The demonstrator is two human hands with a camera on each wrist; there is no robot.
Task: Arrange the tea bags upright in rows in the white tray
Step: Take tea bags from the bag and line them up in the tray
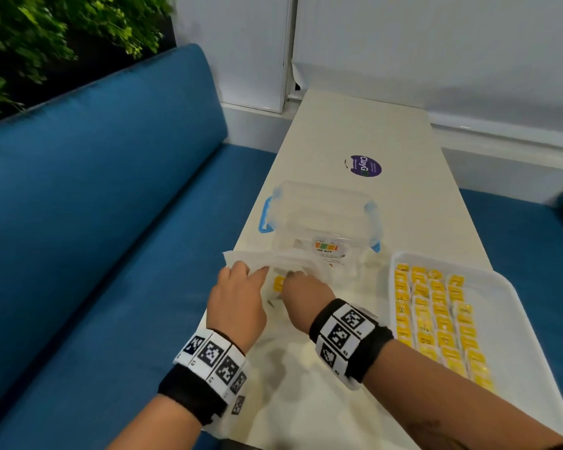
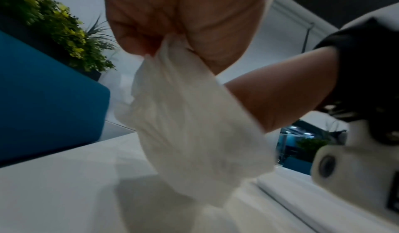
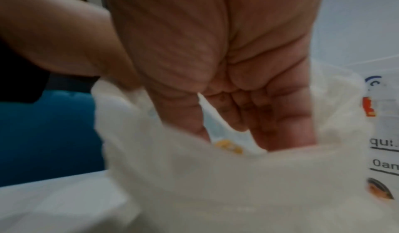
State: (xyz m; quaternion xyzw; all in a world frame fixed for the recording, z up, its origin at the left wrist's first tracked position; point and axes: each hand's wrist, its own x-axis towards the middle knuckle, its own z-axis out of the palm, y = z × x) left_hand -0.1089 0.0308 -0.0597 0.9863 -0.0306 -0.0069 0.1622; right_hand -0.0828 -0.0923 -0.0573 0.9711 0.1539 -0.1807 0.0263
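Note:
The white tray (image 1: 514, 306) lies at the right of the table, holding several rows of upright yellow tea bags (image 1: 436, 323). A thin white plastic bag (image 1: 273, 259) lies left of the tray. My left hand (image 1: 251, 271) pinches the bag's rim and holds its mouth up; the left wrist view shows the bag (image 2: 190, 117) hanging from my left hand (image 2: 172, 44). My right hand (image 1: 293, 280) reaches into the bag. In the right wrist view a yellow-printed tea bag (image 3: 226, 144) sits between the thumb and fingers of my right hand (image 3: 226, 134). Another yellow tea bag (image 1: 278, 283) shows through the plastic.
A clear plastic box (image 1: 322, 216) with blue latches stands just behind the bag. A purple sticker (image 1: 366, 165) is on the white table (image 1: 355, 125) farther back. A blue sofa (image 1: 95, 222) runs along the left, with a white wall behind.

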